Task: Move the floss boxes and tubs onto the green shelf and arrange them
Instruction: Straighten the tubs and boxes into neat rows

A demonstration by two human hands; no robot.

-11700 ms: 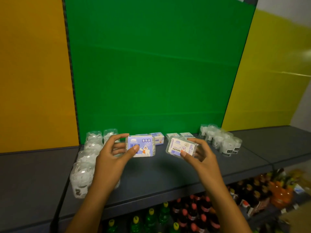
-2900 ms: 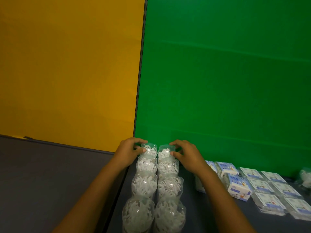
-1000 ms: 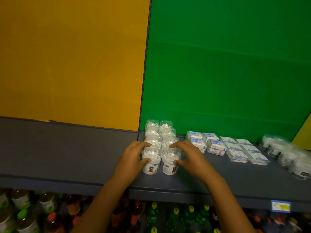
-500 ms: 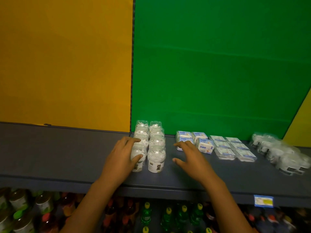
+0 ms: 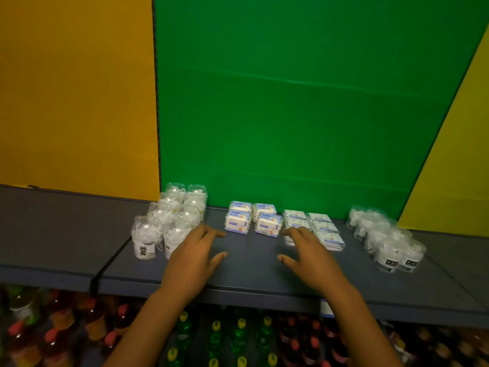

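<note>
Both hands are held over the bare middle of the grey shelf board [image 5: 246, 271] in front of the green back panel [image 5: 304, 115], fingers loosely spread and nothing gripped. The left hand [image 5: 194, 256], which was wrapped round the front-left tub half a second ago, has been taken off it and is now seen just right of the left-hand clear floss tubs [image 5: 169, 221]; its fingertips point toward the blue-and-white floss boxes [image 5: 251, 219]. The right hand [image 5: 308, 256] has been shifted rightward, and its fingers now overlap the front of the flat white floss boxes [image 5: 315, 229]; whether they are touched cannot be told. The left tubs are left standing in two rows, front to back, at the panel's left edge. The blue-and-white boxes are set two by two beside them, then the flat boxes in two rows, and a second group of floss tubs [image 5: 386, 242] is seen at the far right. Drink bottles [image 5: 238, 337] are visible on the shelf below.
</note>
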